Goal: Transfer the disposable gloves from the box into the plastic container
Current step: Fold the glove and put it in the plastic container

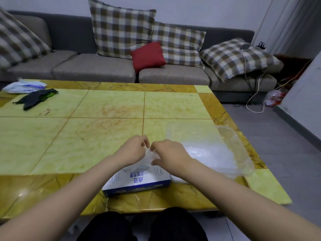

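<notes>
- My left hand is above the box with its fingers curled, pinching the left edge of a thin clear disposable glove.
- The glove hangs crumpled between my two hands, directly over the slot. Its lower end reaches down to the opening, and I cannot tell whether it is free.
- The glove box sits at the near edge of the table, with its long axis running left to right.
- My right hand pinches the glove's right edge, its fingertips close to those of the left.
- The clear plastic container lies open just right of the box. It is on my right hand's side, so I judge the carry goes up, then rightward, led by that hand.
</notes>
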`<action>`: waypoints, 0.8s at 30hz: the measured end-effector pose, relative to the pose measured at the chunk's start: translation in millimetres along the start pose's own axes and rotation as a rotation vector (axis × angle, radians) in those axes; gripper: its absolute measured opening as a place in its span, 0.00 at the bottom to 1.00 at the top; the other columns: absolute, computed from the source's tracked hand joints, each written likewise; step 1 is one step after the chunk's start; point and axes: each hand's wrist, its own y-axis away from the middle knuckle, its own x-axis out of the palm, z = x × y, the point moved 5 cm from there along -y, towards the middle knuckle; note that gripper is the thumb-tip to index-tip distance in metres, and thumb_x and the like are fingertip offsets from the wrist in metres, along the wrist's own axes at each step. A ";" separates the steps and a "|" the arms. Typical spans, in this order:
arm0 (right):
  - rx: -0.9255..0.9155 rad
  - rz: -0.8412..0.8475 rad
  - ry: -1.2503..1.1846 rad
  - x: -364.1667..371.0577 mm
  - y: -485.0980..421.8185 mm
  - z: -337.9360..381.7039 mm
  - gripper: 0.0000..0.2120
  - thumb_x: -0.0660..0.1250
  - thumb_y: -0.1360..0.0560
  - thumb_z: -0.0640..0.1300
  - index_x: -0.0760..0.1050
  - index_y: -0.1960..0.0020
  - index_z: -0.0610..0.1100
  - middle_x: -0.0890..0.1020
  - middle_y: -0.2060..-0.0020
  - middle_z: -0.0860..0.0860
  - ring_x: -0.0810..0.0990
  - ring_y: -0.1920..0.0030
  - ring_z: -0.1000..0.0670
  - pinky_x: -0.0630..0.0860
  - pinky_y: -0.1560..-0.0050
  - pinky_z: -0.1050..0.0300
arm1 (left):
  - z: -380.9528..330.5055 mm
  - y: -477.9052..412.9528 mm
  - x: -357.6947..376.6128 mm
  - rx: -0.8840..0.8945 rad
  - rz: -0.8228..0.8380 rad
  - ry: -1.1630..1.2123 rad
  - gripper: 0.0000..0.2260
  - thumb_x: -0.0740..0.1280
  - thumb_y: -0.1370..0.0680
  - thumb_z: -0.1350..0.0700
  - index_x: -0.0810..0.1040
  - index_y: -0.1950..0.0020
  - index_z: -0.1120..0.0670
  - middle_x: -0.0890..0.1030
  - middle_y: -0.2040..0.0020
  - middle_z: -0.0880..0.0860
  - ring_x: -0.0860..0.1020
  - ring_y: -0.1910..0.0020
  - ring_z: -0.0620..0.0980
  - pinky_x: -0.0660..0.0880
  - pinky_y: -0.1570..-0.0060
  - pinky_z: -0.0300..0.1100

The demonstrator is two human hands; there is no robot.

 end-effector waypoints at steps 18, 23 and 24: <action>0.114 -0.266 -0.416 -32.6 4.9 -9.2 0.11 0.60 0.26 0.32 0.73 0.47 0.44 0.81 0.60 0.50 0.79 0.52 0.48 0.76 0.50 0.47 | 23.4 17.2 11.8 -0.076 -0.065 0.084 0.03 0.61 0.21 0.61 0.70 0.55 0.56 0.75 0.55 0.54 0.71 0.58 0.51 0.64 0.66 0.39; 0.204 -0.248 -0.394 -33.6 10.3 -25.4 0.07 0.62 0.23 0.36 0.75 0.46 0.41 0.81 0.51 0.46 0.78 0.49 0.46 0.76 0.49 0.49 | 25.6 21.0 5.0 -0.133 -0.121 0.198 0.06 0.54 0.18 0.60 0.65 0.54 0.57 0.69 0.63 0.50 0.66 0.66 0.47 0.60 0.70 0.39; 0.220 -0.241 -0.379 -33.6 11.6 -29.1 0.07 0.62 0.23 0.37 0.76 0.47 0.41 0.80 0.51 0.46 0.78 0.50 0.45 0.75 0.50 0.50 | 25.4 21.4 2.8 -0.138 -0.134 0.218 0.05 0.54 0.18 0.60 0.65 0.53 0.58 0.69 0.64 0.50 0.66 0.67 0.46 0.60 0.71 0.38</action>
